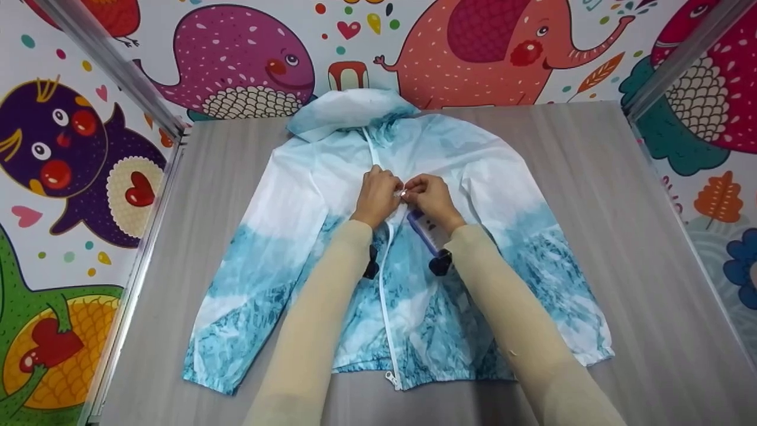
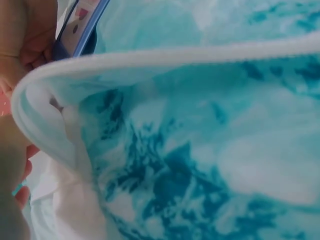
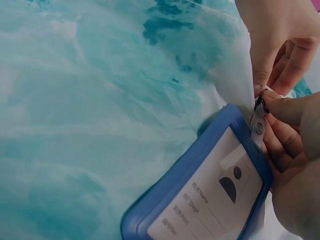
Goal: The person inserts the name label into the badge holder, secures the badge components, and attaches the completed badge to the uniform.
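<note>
A light jacket in white and teal is spread out with its hood at the far side and its white front zip running down the middle. My left hand pinches the front edge of the jacket at chest height. Just beside it, my right hand pinches the metal clip of a blue-framed ID badge against that edge. The badge hangs from the clip over the jacket front. Whether the clip's mouth has closed on the fabric is hidden by my fingers. In the left wrist view, the zip edge bends upward towards both hands.
The jacket lies on a grey wood-grain table. Its zip pull is at the bottom hem. Walls with cartoon animals stand behind and at both sides, with metal posts at the corners.
</note>
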The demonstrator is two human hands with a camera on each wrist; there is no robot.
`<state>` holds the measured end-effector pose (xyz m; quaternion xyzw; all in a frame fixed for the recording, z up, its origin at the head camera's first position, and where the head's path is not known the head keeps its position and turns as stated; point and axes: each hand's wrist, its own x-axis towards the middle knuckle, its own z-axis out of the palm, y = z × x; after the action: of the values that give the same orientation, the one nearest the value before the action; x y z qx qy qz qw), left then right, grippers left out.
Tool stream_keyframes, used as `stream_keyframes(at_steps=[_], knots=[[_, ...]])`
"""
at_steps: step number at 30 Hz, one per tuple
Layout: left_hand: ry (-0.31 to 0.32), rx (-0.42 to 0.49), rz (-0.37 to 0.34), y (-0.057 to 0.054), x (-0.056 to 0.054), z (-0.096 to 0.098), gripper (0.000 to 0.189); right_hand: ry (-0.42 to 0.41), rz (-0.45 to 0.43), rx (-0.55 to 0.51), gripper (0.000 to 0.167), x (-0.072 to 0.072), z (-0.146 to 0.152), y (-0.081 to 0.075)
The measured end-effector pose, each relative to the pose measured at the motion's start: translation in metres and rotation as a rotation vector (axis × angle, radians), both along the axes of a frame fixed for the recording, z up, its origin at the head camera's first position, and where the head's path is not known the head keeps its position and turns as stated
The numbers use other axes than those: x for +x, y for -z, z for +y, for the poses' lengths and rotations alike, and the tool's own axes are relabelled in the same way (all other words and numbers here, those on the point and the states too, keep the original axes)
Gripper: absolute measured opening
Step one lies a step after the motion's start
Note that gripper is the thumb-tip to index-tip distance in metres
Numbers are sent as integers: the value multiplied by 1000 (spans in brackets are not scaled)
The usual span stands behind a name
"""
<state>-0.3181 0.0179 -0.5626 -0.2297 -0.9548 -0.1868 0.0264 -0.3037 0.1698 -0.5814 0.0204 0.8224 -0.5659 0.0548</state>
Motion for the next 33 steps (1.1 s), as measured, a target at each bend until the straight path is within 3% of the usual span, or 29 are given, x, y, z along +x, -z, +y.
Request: stream_keyframes(at_steps=[11,15,20,27,33], knots=[[-42,-23,41,-1,4,6,14,10,8,-40,16,1,3,1],[-38,3,-12,-5,3,6,14,3,8,-68,17,0,5,1],[-33,97,-81,-6,2,6,15,2,6,-95,18,1,7,1],[-88,221,-182,-2,3,4,18,9,8,-96,16,2,4,2],[-120,228,-194,-4,4,6,19,47,18,-77,15,2,1,2]])
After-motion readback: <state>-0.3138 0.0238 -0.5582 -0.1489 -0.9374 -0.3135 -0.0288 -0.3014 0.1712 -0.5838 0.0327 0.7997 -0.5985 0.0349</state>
